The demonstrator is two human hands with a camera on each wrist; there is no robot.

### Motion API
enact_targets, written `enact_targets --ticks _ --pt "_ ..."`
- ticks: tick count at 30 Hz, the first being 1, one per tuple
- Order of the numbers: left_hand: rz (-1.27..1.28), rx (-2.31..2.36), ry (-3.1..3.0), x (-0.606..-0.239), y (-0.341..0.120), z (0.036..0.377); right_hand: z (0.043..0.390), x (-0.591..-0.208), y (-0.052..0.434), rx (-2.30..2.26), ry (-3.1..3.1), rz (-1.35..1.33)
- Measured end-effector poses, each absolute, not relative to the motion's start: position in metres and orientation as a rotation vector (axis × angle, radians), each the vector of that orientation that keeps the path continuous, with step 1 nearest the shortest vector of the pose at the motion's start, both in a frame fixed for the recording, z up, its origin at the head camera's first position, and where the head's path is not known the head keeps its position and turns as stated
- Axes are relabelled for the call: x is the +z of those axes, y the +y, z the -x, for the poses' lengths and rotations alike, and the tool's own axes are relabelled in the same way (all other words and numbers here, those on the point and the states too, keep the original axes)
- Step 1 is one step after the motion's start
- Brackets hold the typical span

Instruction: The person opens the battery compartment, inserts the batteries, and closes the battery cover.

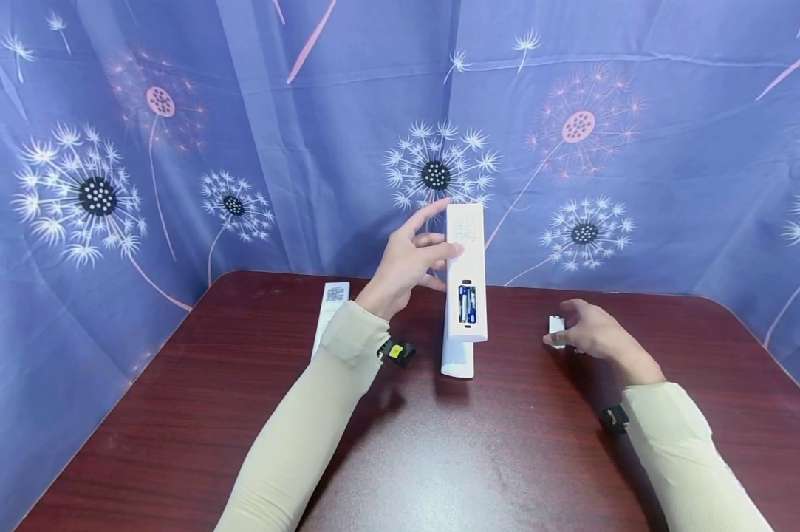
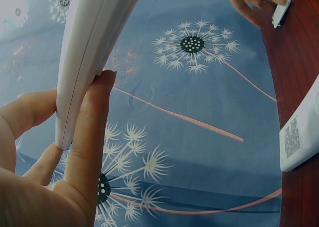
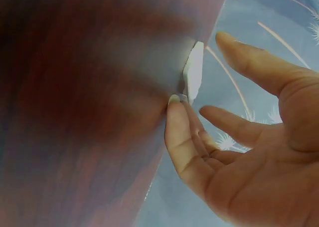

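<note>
Standing upright on the counter, the white remote is pinched near its top by the left hand, battery bay open (cells showing). The right hand, fingers loosely curled, touches the small cover lying apart on the counter; keeping the remote steady while lifting the cover cleanly by its edges would serve best.

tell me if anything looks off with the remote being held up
The white remote in the left hand stands on end with its battery bay uncovered, batteries showing. The small white cover lies apart on the table under the right hand.
</note>
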State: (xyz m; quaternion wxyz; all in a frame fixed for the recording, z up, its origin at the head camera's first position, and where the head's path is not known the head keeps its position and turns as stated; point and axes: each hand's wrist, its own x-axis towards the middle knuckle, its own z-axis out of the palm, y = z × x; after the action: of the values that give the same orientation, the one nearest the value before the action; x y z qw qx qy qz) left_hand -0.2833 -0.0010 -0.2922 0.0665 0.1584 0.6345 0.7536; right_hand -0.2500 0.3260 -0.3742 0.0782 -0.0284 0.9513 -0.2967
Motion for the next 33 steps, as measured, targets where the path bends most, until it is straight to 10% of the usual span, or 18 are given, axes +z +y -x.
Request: enact_targets --ticks 33 --pt "-0.475 2.269 1.920 -0.2923 -0.0009 0.2822 0.2483 -0.3812 0.3256 -1.289 2.693 0.113"
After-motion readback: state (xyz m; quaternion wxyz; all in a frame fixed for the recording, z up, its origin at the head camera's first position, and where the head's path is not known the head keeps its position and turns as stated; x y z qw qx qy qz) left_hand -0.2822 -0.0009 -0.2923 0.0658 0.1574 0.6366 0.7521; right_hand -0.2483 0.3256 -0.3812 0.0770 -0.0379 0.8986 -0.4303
